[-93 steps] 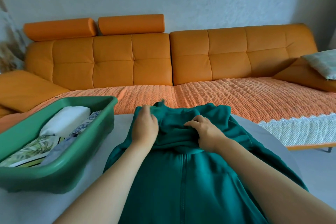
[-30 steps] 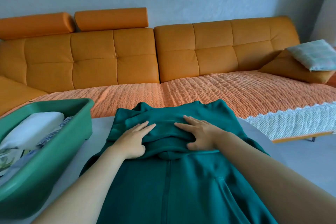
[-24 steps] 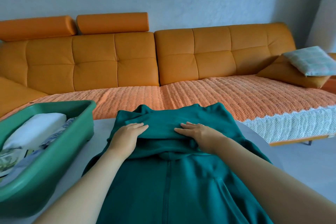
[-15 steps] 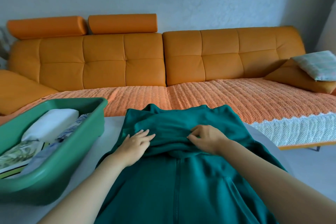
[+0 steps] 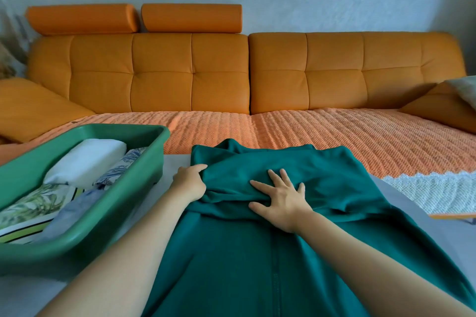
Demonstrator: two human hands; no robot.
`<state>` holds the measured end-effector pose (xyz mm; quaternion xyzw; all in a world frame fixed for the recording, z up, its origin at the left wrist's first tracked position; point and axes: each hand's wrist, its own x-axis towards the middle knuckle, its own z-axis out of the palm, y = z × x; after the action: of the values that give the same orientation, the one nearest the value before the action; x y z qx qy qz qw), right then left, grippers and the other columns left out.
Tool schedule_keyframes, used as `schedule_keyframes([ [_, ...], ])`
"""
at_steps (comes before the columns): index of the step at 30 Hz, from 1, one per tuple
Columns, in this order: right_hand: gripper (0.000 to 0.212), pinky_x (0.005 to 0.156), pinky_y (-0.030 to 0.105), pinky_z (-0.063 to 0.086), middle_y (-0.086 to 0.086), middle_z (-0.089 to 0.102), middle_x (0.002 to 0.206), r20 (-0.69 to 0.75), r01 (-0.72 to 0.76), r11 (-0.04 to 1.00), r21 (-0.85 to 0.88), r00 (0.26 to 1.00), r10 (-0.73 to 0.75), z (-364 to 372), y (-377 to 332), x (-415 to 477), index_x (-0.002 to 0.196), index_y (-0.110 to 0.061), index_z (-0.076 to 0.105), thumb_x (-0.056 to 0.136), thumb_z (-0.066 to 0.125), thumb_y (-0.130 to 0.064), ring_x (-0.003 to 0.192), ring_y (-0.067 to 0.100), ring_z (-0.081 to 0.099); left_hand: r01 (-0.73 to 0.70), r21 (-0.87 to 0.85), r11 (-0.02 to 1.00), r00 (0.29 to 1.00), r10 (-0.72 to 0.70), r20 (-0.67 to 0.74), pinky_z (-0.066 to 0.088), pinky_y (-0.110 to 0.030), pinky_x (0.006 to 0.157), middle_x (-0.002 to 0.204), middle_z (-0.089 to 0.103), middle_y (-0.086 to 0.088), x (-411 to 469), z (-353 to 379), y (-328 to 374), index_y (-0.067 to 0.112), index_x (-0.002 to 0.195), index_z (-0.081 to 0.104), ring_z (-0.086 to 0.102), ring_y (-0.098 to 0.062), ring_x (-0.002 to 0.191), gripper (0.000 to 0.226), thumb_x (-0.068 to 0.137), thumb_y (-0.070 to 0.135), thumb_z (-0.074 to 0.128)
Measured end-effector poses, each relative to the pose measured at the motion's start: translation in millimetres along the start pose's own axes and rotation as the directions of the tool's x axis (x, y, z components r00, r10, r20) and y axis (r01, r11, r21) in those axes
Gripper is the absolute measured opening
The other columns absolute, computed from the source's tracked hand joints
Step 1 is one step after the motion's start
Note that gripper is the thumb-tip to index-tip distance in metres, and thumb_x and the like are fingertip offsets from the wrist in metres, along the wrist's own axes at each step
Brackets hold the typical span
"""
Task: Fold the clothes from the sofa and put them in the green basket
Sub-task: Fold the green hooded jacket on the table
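Head view, left hand (image 5: 189,183) gripping teal jacket (image 5: 231,252) fold, right hand (image 5: 280,195) flat, hem cut off.

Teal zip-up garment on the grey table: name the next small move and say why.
Probably fold the left edge inward: the left hand grips that edge of the teal zip-up garment, and the right hand lies flat, pinning its bunched top.

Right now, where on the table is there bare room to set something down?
Bare table: the strip between green basket and teal garment, and right of the garment. The garment fills the middle; folded clothes crowd the basket.
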<state>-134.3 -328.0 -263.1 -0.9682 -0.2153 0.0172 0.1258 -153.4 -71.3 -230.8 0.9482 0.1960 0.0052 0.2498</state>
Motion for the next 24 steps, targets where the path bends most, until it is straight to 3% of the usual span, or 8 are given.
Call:
schedule_keyframes([
  [5,0.071,0.115,0.067,-0.001,-0.005,0.007,0.167,0.030,0.060,0.998,0.028,0.998,-0.061,-4.0,-16.6,27.9,0.146,-0.059,0.025,0.080,0.034,-0.081,0.153,0.019,-0.011,-0.001,0.109,0.994,0.980,0.023,-0.199,0.041,-0.040,0.102,0.137,0.039,-0.011,6.9,6.2,-16.0,0.029,0.152,0.040,0.030,-0.033,0.132,0.067,0.093,-0.003,0.037],
  [8,0.065,0.114,0.068,0.000,-0.006,0.007,0.166,0.122,0.083,0.997,0.000,0.989,-0.082,-11.6,-28.1,48.5,0.146,-0.058,0.028,0.085,0.038,-0.074,0.153,0.020,-0.009,0.035,0.202,0.979,0.979,0.007,-0.202,0.041,-0.044,0.102,0.139,0.040,-0.013,9.8,-0.2,-30.0,0.027,0.153,0.034,0.032,-0.034,0.129,0.064,0.093,0.006,0.038],
  [11,0.051,0.112,0.067,0.007,-0.002,0.024,0.162,0.235,0.080,0.997,-0.022,0.969,-0.073,-31.1,-38.7,70.7,0.138,-0.054,0.043,0.093,0.025,-0.068,0.151,0.022,0.010,0.124,0.061,0.990,0.979,-0.112,-0.169,0.034,-0.046,0.108,0.150,0.037,-0.016,13.4,-8.2,-30.1,0.017,0.154,0.029,0.031,-0.037,0.136,0.060,0.094,0.013,0.037],
  [14,0.060,0.113,0.062,0.013,0.002,0.046,0.147,0.190,0.037,0.998,0.051,0.981,-0.046,-42.0,-55.5,87.5,0.129,-0.038,0.057,0.099,0.010,-0.062,0.137,0.024,0.037,0.195,-0.122,0.973,0.950,-0.218,-0.221,0.039,-0.044,0.104,0.141,0.048,-0.024,21.0,-12.5,-22.0,0.000,0.137,0.045,0.045,-0.042,0.128,0.044,0.097,0.018,0.039],
  [16,0.050,0.115,0.062,0.012,-0.001,0.034,0.158,0.129,0.106,0.993,-0.047,0.987,-0.099,-29.2,-64.3,88.3,0.142,-0.043,0.044,0.101,0.019,-0.056,0.144,0.022,0.029,0.240,-0.132,0.962,0.939,-0.265,-0.220,0.046,-0.040,0.092,0.129,0.057,-0.025,26.5,-15.4,-18.6,-0.004,0.123,0.053,0.056,-0.041,0.116,0.033,0.096,0.014,0.046],
  [18,0.062,0.115,0.066,-0.001,-0.007,0.012,0.166,0.169,0.178,0.972,-0.150,0.974,-0.153,-9.0,-67.3,82.9,0.153,-0.049,0.018,0.094,0.025,-0.068,0.153,0.016,0.008,0.246,-0.098,0.964,0.952,-0.259,-0.161,0.048,-0.032,0.070,0.117,0.062,-0.022,30.5,-18.6,-17.3,-0.003,0.111,0.058,0.062,-0.034,0.095,0.025,0.092,0.012,0.052],
  [20,0.076,0.112,0.069,-0.008,-0.008,0.003,0.167,0.181,0.195,0.960,-0.200,0.970,-0.159,1.8,-65.7,81.6,0.154,-0.051,0.006,0.085,0.022,-0.080,0.153,0.015,-0.001,0.252,-0.138,0.958,0.959,-0.266,-0.096,0.039,-0.028,0.053,0.101,0.065,-0.017,33.1,-21.6,-15.0,0.002,0.089,0.057,0.056,-0.024,0.071,0.012,0.089,0.014,0.054],
  [24,0.080,0.112,0.070,-0.008,-0.007,0.003,0.167,0.170,0.181,0.957,-0.227,0.975,-0.144,-1.3,-67.7,83.0,0.155,-0.048,0.005,0.084,0.022,-0.080,0.153,0.017,-0.002,0.277,-0.422,0.863,0.952,-0.305,0.002,0.044,-0.029,0.064,0.091,0.059,-0.007,33.2,-28.5,2.6,0.006,0.101,0.055,0.055,-0.021,0.074,0.017,0.087,0.017,0.059],
])
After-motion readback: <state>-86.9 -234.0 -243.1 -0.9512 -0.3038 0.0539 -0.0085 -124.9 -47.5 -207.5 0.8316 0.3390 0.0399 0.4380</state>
